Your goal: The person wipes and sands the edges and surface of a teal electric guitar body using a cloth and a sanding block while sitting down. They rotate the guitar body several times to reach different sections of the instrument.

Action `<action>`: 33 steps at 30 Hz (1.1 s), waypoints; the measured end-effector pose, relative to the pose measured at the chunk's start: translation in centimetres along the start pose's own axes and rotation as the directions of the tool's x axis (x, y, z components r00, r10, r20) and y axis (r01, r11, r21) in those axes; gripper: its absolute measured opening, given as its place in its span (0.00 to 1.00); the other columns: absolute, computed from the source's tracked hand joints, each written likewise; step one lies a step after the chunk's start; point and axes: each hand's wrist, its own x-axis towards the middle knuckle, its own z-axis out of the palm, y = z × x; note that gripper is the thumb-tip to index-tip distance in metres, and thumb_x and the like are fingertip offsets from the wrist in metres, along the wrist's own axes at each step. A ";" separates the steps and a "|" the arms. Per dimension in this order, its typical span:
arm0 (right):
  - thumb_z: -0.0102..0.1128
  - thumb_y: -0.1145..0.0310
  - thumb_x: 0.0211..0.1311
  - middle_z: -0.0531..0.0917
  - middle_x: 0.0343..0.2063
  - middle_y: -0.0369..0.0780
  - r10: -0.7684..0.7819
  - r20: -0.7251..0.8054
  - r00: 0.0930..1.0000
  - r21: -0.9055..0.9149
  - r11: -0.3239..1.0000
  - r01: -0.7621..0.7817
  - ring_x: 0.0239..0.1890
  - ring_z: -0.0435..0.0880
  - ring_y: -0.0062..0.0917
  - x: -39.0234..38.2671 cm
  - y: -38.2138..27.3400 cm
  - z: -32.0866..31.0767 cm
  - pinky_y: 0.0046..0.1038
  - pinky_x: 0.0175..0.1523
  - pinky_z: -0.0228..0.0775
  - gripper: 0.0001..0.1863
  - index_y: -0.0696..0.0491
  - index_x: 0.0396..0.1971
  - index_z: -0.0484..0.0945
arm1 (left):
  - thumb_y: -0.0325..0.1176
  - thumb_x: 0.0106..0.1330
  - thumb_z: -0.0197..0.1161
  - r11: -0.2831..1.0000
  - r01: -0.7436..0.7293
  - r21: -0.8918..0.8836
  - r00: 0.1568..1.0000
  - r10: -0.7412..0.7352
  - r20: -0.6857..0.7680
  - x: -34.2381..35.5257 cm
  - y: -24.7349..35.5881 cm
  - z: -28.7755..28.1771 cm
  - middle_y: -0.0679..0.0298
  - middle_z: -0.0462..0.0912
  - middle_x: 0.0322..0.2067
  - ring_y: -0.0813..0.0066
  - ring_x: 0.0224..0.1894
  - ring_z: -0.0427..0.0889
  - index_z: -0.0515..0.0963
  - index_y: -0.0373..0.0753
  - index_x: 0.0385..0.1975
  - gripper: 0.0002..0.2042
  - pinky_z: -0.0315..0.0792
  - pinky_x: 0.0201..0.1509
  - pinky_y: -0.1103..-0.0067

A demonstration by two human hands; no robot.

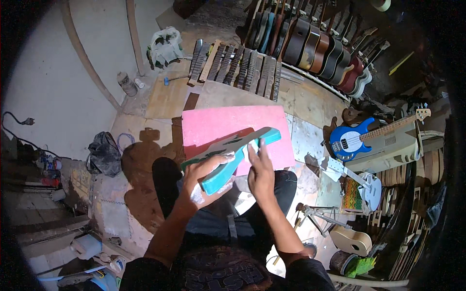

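Note:
A teal electric guitar body point(222, 173) is tipped up on its edge above my lap, its cutout-marked face turned away toward the pink board point(213, 119). My left hand point(203, 175) grips the body's left end, with whitish dust on the fingers and wrist. Against the body's narrow side, near the inward curve, my right hand point(260, 169) presses bent fingers. Something small and pale shows at those fingertips; whether it is a sheet or just dust I cannot make out. The pink board lies flat beneath and beyond the body.
Several guitar necks point(238, 68) lie in a row beyond the board. Acoustic guitars point(315, 48) stand racked at the far right. A blue bass guitar point(350, 140) and a pale blue guitar point(371, 191) lie to the right. A black plastic bag point(105, 154) sits left.

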 end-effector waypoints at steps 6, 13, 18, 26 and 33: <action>0.55 0.91 0.52 0.62 0.74 0.66 -0.056 -0.053 0.997 -0.089 0.995 0.051 0.67 0.75 0.61 -0.7 -0.6 0.4 0.44 0.69 0.70 0.40 0.55 0.71 0.74 | 0.24 0.57 0.79 0.998 -0.012 0.061 1.000 0.011 0.011 0.2 -0.3 0.1 0.57 0.92 0.39 0.75 0.40 0.92 0.80 0.37 0.56 0.25 0.84 0.44 0.77; 0.55 0.91 0.53 0.59 0.74 0.67 0.018 -0.021 1.000 0.012 1.000 -0.017 0.72 0.68 0.62 -0.7 -1.7 -0.1 0.44 0.74 0.66 0.39 0.58 0.70 0.74 | 0.26 0.60 0.78 0.999 -0.011 0.052 0.999 0.008 0.050 0.5 0.2 -0.3 0.59 0.92 0.34 0.73 0.36 0.93 0.79 0.38 0.56 0.24 0.87 0.39 0.76; 0.56 0.92 0.53 0.59 0.74 0.68 0.070 -0.023 0.997 0.073 0.995 -0.068 0.72 0.69 0.62 -0.6 -2.0 0.5 0.45 0.73 0.68 0.39 0.55 0.70 0.75 | 0.26 0.61 0.78 0.994 -0.043 0.098 0.998 0.039 0.044 0.9 0.3 -0.4 0.58 0.92 0.34 0.73 0.36 0.93 0.78 0.38 0.58 0.24 0.87 0.39 0.77; 0.52 0.92 0.53 0.57 0.74 0.69 0.070 -0.046 0.996 0.056 0.996 -0.068 0.73 0.67 0.63 -0.9 -2.2 0.5 0.45 0.73 0.67 0.41 0.54 0.71 0.74 | 0.22 0.64 0.74 0.994 0.107 -0.027 0.986 -0.103 0.132 0.2 -0.3 -0.6 0.57 0.90 0.39 0.75 0.38 0.91 0.76 0.38 0.62 0.26 0.87 0.39 0.78; 0.56 0.91 0.53 0.58 0.74 0.69 0.135 -0.044 0.990 0.115 0.985 -0.129 0.74 0.63 0.65 0.0 -1.4 0.7 0.45 0.76 0.63 0.40 0.54 0.71 0.74 | 0.20 0.65 0.71 0.982 0.175 -0.071 0.978 -0.165 0.125 -0.1 -1.2 -0.1 0.55 0.89 0.42 0.71 0.41 0.91 0.74 0.36 0.62 0.25 0.86 0.43 0.76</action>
